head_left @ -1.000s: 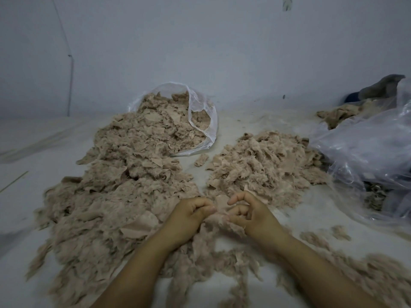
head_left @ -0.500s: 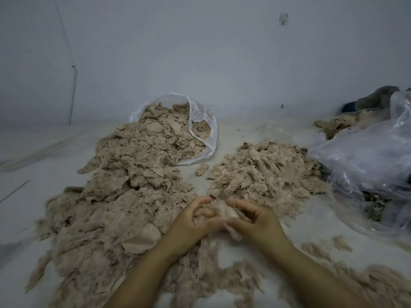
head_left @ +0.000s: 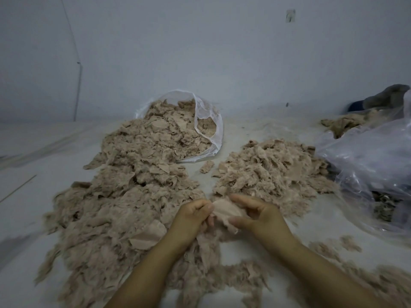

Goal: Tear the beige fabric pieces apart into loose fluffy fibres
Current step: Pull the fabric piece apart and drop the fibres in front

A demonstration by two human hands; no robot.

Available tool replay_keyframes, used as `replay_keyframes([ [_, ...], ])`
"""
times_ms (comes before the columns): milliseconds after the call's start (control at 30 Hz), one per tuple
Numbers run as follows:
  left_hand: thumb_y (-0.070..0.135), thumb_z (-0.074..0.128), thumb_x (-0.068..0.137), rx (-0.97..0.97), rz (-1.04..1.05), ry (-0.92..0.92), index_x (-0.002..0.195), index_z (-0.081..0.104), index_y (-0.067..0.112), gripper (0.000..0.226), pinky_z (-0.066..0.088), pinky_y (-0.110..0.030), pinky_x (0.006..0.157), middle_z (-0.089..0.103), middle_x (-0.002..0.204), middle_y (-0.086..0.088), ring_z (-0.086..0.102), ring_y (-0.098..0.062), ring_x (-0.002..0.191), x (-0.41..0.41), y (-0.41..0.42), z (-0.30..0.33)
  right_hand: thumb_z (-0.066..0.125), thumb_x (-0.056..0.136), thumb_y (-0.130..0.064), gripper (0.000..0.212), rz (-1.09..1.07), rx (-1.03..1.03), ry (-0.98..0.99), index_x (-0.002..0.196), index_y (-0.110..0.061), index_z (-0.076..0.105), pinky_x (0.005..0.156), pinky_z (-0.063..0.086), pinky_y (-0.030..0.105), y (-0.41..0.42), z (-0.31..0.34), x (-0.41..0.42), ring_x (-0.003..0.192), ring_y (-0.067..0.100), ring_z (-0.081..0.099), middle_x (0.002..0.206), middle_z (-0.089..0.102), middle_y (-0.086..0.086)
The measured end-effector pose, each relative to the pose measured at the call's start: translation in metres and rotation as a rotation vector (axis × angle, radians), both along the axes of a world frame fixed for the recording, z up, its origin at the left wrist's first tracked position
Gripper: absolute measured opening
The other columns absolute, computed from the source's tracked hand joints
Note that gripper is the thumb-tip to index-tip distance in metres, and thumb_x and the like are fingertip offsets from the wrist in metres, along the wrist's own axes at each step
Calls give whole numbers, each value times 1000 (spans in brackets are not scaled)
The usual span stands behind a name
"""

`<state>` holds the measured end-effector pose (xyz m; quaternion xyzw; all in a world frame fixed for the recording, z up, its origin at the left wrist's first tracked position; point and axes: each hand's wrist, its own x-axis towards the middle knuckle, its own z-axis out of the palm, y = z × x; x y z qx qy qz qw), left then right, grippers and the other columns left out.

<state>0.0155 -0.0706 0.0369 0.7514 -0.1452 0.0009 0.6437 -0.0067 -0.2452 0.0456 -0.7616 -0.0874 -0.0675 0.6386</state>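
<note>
Bag contents (head_left: 383, 204) — (blurred) indistinct

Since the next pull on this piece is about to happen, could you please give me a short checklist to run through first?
1. Left hand grips one edge of the fabric piece: ok.
2. Right hand grips the opposite edge: ok.
3. Piece lifted free of the big pile on the left: ok.
4. Only a single piece is between the hands: cannot tell, loose fibres hang below it.
5. Room beside the smaller pile for dropping the fibres: ok.
6. Clear plastic bag on the right is out of the hands' way: ok.
</note>
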Motion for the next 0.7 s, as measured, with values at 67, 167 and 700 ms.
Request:
replay_keyframes([
  [67, 13, 46, 98, 60, -10, -24, 71, 58, 6, 30, 36, -16, 50, 58, 57, 2, 43, -4, 45, -1, 0, 0, 75, 72, 8, 55, -22, 64, 33, 119, -18, 65, 86, 55, 24, -3, 12, 8, 95, 3, 66, 112, 67, -9],
  [167, 17, 44, 99, 58, 1, -34, 74, 56, 10, 28, 39, -20, 52, 59, 62, 2, 45, -5, 47, -2, -3, 0, 74, 72, 10, 57, 31, 120, 98, 122, -16, 63, 67, 53, 13, -3, 22, 15, 86, 1, 67, 101, 66, -18],
  [700, 14, 60, 90, -185, 81, 108, 82, 61, 0, 16, 47, -34, 66, 59, 76, -16, 55, -26, 71, -1, -1, 1, 75, 72, 8, 61, 196, 119, 304, 119, -24, 53, 59, 57, 32, 2, 3, -2, 59, 21, 67, 63, 66, 6],
])
